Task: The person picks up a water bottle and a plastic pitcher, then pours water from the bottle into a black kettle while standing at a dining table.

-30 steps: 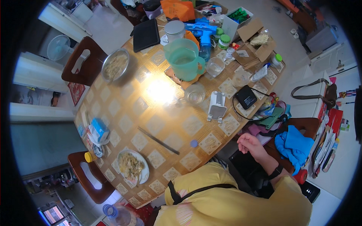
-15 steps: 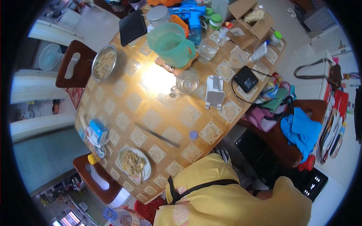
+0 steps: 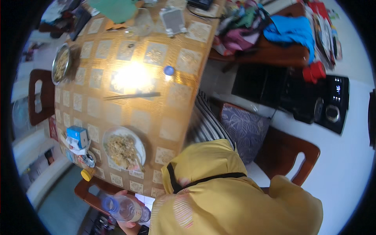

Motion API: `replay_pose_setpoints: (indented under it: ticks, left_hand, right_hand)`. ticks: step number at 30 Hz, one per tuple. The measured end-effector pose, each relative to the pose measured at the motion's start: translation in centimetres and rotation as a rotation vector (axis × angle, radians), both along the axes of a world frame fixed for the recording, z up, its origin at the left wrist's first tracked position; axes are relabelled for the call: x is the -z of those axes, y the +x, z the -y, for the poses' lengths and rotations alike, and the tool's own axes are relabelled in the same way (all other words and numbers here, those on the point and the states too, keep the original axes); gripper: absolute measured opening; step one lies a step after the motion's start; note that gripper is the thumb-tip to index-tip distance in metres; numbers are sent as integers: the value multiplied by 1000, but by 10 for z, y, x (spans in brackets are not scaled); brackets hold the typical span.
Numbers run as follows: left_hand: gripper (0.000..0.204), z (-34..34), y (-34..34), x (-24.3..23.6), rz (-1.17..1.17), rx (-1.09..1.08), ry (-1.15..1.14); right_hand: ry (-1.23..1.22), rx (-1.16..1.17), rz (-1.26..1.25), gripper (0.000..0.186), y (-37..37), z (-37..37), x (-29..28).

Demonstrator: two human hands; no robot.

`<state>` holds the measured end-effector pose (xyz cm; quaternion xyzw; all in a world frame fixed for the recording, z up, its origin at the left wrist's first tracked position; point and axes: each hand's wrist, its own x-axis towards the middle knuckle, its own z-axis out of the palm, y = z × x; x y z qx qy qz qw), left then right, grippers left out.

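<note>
At the lower left, beyond the table's near edge, my left hand (image 3: 132,226) is closed round a clear plastic bottle (image 3: 129,209). The bottle is tilted, and its bluish neck end points to the left. Some fingers are hidden behind it. My right hand is out of sight; yellow cloth (image 3: 235,199) fills the lower middle and right. A white plate (image 3: 140,148) of rice-like food (image 3: 121,150), with a utensil handle at its rim, is on the table close to the bottle. Farther off lie a pair of chopsticks (image 3: 133,95) and a small blue cap (image 3: 169,70).
The patterned table (image 3: 149,117) holds a metal bowl (image 3: 67,70) of food, a blue tissue box (image 3: 77,136), a green pitcher (image 3: 115,8), a glass (image 3: 143,23) and a white stand (image 3: 172,21). Wooden chairs (image 3: 37,100) stand around. A bench at right bears blue cloth (image 3: 290,31).
The view has swung right and nearer, shifting the tabletop up and left. My left hand and the bottle show more fully, slightly higher in the picture. The cushioned chair has come into view.
</note>
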<state>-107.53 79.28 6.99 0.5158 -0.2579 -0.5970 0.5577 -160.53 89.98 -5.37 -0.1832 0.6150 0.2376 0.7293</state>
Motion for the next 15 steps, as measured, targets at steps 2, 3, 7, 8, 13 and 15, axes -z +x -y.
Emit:
replay_pose_setpoints:
  ticks: [2, 3, 7, 8, 13, 15]
  left_hand:
    - [97, 8, 5, 12, -27, 128, 14]
    - [96, 5, 5, 16, -32, 162, 20]
    - [96, -4, 10, 18, -50, 276, 64]
    - [96, -6, 11, 20, -50, 294, 71]
    - [95, -8, 15, 36, -106, 416, 77]
    - [96, -6, 10, 35, -140, 447, 48]
  right_hand:
    - [-3, 93, -36, 19, 11, -45, -9]
    - [-1, 114, -44, 19, 12, -59, -12]
    - [54, 139, -44, 18, 8, -105, -32]
    - [80, 131, -37, 18, 4, -111, -38]
    - [226, 74, 1, 17, -17, -111, -65]
    - [254, 60, 35, 17, -29, -88, -72]
